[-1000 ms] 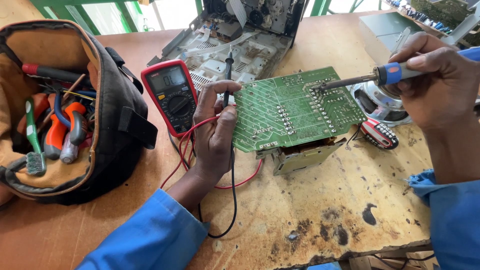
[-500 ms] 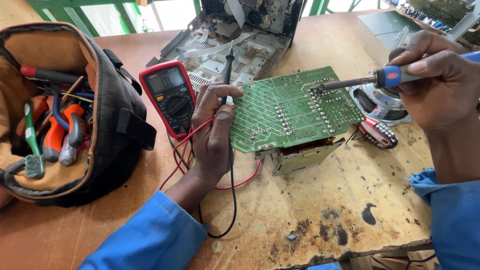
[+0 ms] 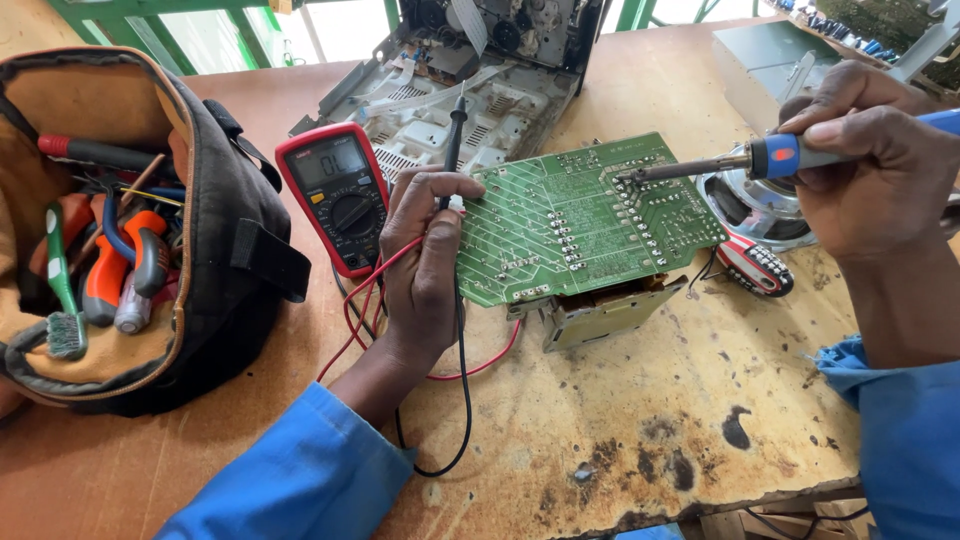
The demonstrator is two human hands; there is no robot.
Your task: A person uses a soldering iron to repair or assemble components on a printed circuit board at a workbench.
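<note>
Two hands are at work on one green circuit board [image 3: 585,215]. My right hand [image 3: 870,165] has its grip clamped on a soldering iron [image 3: 740,162] with a blue and orange handle; its long axis runs level, metal tip pointing left onto the solder side of the board. My left hand [image 3: 428,255] has its grip closed on the board's left edge, a black probe [image 3: 455,135] pinched along it and pointing toward the far edge of the desk [image 3: 620,420]. The board is wide and rectangular, lined with pale traces, tilted on a metal frame near the middle of the desk. A red multimeter [image 3: 338,195] lies just left of my left hand, its red and black leads trailing under my wrist. At the desk's left edge an open tool bag [image 3: 210,240] holds pliers, screwdrivers and a green brush.
</note>
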